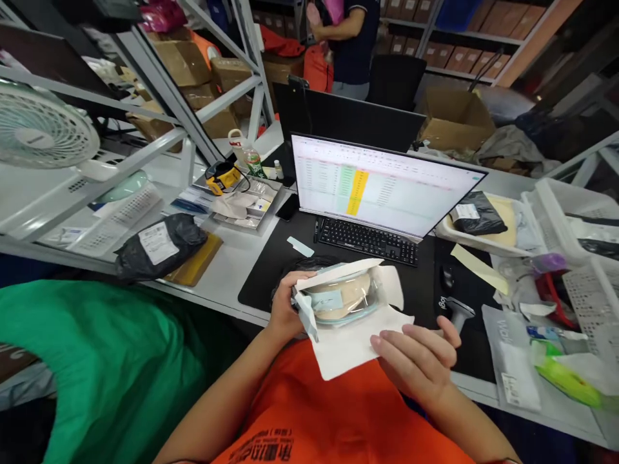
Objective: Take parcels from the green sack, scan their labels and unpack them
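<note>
Closest to the camera is an orange shirt, with a green bag bulging just to its left. Above the shirt, two bare hands hold a white paper mailer at the desk's near edge. The left hand is closed around the mailer's left end, fingers curled over its torn opening. The right hand lies loosely open, its fingertips resting on the mailer's lower right corner. Inside the open flap sits a clear plastic packet holding something beige.

Behind the mailer, a black desk mat carries a black keyboard and a monitor showing a spreadsheet with green and yellow columns. A handheld scanner lies just right of the right hand, with a black mouse beyond it.

To the left on the white desk lies a black parcel with a label, resting on a yellow envelope. A white fan stands further left. White baskets crowd the right side.

Far back, another person stands among shelves of cardboard boxes.
</note>
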The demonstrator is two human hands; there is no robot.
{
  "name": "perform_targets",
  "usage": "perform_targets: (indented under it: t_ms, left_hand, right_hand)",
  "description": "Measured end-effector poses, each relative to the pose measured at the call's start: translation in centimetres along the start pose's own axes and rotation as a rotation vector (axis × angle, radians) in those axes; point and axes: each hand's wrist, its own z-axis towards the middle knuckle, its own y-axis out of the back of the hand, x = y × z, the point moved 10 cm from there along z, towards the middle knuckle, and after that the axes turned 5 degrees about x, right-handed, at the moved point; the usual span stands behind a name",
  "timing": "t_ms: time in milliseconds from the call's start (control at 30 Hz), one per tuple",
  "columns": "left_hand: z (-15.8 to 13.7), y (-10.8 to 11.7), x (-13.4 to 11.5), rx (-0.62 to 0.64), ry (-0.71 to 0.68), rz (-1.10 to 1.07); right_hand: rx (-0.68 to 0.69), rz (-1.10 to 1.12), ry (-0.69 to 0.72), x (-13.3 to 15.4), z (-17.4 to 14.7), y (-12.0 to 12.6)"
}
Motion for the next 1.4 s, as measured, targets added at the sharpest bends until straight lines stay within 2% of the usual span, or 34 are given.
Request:
perform_targets:
  t_ms: [100,200,233,300,367,400,433,467,533,633,733,833,933,1033,1100,1167,1233,1300,1400]
  left_hand:
    - [-1.6,-1.4,1.7,0.064,0.073,0.074]
    - [-3.2,-2.1,4.9,0.062,0.293,0.107]
    - [-3.7,-2.3,6.0,0.050,0.385,0.095]
    - [-4.6,-2.7,7.9,0.012,0.572,0.014]
    - [-5.9,-3.3,9.8,-0.062,0.772,-0.153]
    - [-6.6,-3.8,10.7,-0.108,0.875,-0.256]
    - [-7.4,-4.4,11.6,-0.154,0.974,-0.353]
    - [-8.1,-4.9,12.4,-0.194,1.057,-0.431]
    - [-8.9,-5.5,13.6,-0.244,1.139,-0.507]
    - [-8.8,-4.9,14.4,-0.289,1.103,-0.481]
    - [-8.5,-3.8,14.4,-0.333,1.057,-0.420]
    - [-8.1,-2.6,13.6,-0.372,1.010,-0.328]
    - [-7.4,-1.7,12.8,-0.408,0.953,-0.207]
    - [-6.8,-1.4,12.4,-0.421,0.913,-0.134]
    - [-6.6,-1.4,12.3,-0.418,0.896,-0.108]
    - [-6.5,-1.4,12.4,-0.409,0.892,-0.087]
    - [-6.6,-1.3,12.5,-0.404,0.893,-0.065]
    - [-6.7,-1.2,12.7,-0.408,0.899,-0.054]
    - [-7.1,-1.1,13.0,-0.428,0.920,-0.078]
  right_hand:
    - [0.005,-0.087,-0.135,-2.7,-3.1,-0.5]
    - [0.013,-0.225,-0.440,-8.7,-9.1,-0.4]
    - [0.044,-0.278,-0.584,-11.3,-12.0,-0.3]
    - [0.196,-0.396,-0.936,-16.9,-19.2,0.0]
    - [0.301,-0.479,-1.393,-21.6,-28.2,1.6]
    - [0.346,-0.437,-1.649,-23.1,-33.0,2.1]
    - [0.409,-0.261,-1.841,-23.9,-37.0,1.4]
    - [0.415,-0.103,-1.933,-24.5,-39.5,0.7]
    - [0.414,0.134,-1.995,-25.4,-41.8,-0.9]
    - [0.372,0.277,-1.996,-26.9,-41.7,-2.8]
    - [0.335,0.391,-2.026,-28.3,-40.2,-5.1]
    - [0.307,0.485,-2.037,-28.0,-37.6,-6.7]
    - [0.374,0.718,-1.927,-23.7,-32.2,-8.7]
    - [0.704,1.007,-1.616,-15.6,-24.4,-11.3]
    - [0.880,1.015,-1.476,-11.4,-21.0,-12.0]
    - [0.961,0.974,-1.379,-9.2,-19.0,-12.2]
    - [0.979,0.961,-1.331,-8.4,-18.4,-12.2]
    - [0.965,0.996,-1.372,-8.7,-19.2,-12.1]
    - [0.814,0.925,-1.544,-12.5,-22.9,-11.1]
